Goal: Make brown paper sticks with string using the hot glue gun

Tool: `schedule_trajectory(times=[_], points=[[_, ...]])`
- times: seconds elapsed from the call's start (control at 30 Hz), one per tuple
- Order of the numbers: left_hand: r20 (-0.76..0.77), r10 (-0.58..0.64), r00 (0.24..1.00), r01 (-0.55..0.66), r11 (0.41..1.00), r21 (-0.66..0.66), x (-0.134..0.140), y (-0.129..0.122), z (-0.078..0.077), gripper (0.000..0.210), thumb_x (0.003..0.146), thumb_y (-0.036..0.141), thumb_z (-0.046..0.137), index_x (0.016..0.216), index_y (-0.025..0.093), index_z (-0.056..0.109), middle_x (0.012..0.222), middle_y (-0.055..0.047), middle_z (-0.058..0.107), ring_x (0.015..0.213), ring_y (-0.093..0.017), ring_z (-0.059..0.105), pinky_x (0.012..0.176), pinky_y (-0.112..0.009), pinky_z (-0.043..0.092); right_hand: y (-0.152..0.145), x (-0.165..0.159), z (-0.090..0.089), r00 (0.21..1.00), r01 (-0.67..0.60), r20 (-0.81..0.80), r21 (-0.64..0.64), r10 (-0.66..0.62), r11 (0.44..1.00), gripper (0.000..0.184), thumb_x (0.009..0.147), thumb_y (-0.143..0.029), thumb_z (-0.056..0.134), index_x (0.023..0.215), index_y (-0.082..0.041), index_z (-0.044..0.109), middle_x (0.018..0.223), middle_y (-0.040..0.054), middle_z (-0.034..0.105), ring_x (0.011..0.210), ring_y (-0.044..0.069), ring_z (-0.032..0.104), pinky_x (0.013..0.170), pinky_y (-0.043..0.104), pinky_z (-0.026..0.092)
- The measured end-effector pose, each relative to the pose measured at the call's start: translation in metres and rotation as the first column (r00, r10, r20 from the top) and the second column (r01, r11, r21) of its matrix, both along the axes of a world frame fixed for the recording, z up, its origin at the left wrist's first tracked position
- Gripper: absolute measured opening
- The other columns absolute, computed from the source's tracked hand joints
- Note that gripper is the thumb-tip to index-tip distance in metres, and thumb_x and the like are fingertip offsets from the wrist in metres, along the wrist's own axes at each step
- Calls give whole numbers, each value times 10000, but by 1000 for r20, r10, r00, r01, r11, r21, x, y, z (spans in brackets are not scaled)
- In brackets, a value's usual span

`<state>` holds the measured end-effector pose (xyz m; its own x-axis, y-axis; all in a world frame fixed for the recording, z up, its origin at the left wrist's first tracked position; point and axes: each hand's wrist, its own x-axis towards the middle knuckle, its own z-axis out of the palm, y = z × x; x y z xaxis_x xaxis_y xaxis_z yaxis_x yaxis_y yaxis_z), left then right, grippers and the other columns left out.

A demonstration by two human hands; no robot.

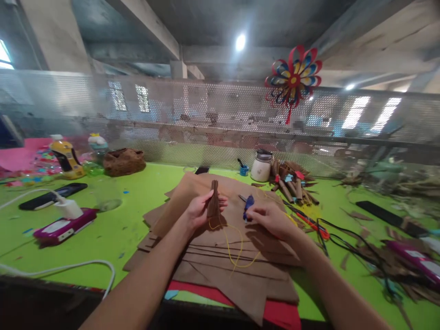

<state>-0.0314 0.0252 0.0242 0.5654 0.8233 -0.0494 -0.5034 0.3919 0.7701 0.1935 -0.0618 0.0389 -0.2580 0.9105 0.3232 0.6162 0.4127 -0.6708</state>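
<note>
My left hand (pixel 198 211) is closed around a narrow bundle of pleated brown paper (pixel 213 199), held upright with its folded layers showing at the top. A yellow thread (pixel 241 238) loops from the lower end of the bundle across the brown sheets. To the right, my right hand (pixel 270 219) has its fingers pinched on a small blue-handled tool (pixel 248 207). The tool's dark pointed tip aims up and left; its exact kind is unclear. Both hands are above a pile of brown paper sheets (pixel 237 270), with red paper (pixel 283 314) beneath its front edge.
On the green table (pixel 137 183) stand a white jar (pixel 261 167), a small blue pot (pixel 244 170) and brown paper rolls (pixel 294 185). Red-orange-handled scissors (pixel 312 224) and a black cable lie at right. Phone (pixel 53 196), power strip (pixel 65 227) and bottles are at left.
</note>
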Motion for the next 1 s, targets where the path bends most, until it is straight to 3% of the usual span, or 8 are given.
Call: schedule_trajectory(times=[0.1, 0.2, 0.27, 0.4, 0.5, 0.6, 0.77, 1.0], points=[[-36, -111, 993, 111, 994, 4, 0, -1, -1, 169, 911, 194, 427, 899, 88, 558, 759, -105, 653, 623, -146, 638, 501, -204, 478, 10, 4, -9, 992, 123, -46, 124, -119, 985, 281, 841, -310, 512, 665, -157, 668, 746, 59, 683, 700, 177, 611, 686, 295, 471], [-98, -248, 964, 249, 968, 3, 1, -1, -5, 170, 889, 219, 478, 914, 81, 574, 708, -82, 626, 573, -126, 604, 430, -167, 403, 14, 1, -15, 980, 170, -143, 260, -136, 950, 169, 820, -279, 546, 829, -175, 678, 921, 74, 683, 839, 196, 620, 741, 315, 493], [-163, -313, 936, 321, 947, 20, 2, -2, -8, 184, 873, 244, 513, 917, 80, 584, 698, -78, 625, 553, -119, 590, 425, -167, 388, 12, -3, -14, 984, 147, -144, 346, -103, 927, 220, 807, -245, 562, 1001, -196, 655, 1050, 84, 652, 973, 211, 594, 830, 351, 489], [-293, -431, 854, 465, 883, 58, 5, -7, -9, 237, 849, 297, 561, 941, 81, 599, 700, -69, 634, 529, -109, 574, 472, -197, 418, 6, -7, -7, 1000, 23, 0, 429, -26, 903, 420, 797, -200, 578, 1216, -225, 559, 1211, 99, 573, 1158, 231, 496, 1002, 431, 393], [-388, -503, 773, 568, 821, 66, 6, -11, -6, 264, 854, 326, 555, 956, 86, 596, 676, -62, 637, 495, -114, 568, 450, -206, 399, 3, -4, -3, 996, -57, 91, 399, 23, 915, 421, 810, -195, 569, 1231, -214, 553, 1213, 105, 574, 1152, 229, 503, 1004, 432, 391], [-455, -522, 721, 612, 788, 65, 8, -14, -4, 258, 857, 330, 550, 949, 92, 588, 650, -56, 635, 465, -108, 548, 406, -192, 348, 3, 2, -4, 987, -132, 129, 337, 93, 932, 326, 816, -143, 536, 1127, -195, 620, 1100, 89, 641, 1057, 209, 568, 944, 388, 441], [-513, -514, 687, 648, 754, 111, 9, -15, -6, 233, 855, 346, 556, 878, 116, 577, 642, -38, 632, 414, -83, 493, 398, -199, 331, 3, 6, -5, 986, -136, 127, 280, 104, 950, 283, 802, -149, 558, 1062, -201, 656, 1025, 78, 652, 901, 188, 614, 802, 337, 505], [-566, -489, 664, 661, 738, 137, 10, -15, -10, 266, 855, 364, 561, 915, 107, 591, 648, -41, 634, 416, -73, 482, 383, -190, 308, 0, 3, -5, 968, -165, 229, 253, 107, 953, 298, 787, -180, 619, 1080, -214, 655, 1021, 88, 647, 974, 220, 580, 862, 393, 470]])
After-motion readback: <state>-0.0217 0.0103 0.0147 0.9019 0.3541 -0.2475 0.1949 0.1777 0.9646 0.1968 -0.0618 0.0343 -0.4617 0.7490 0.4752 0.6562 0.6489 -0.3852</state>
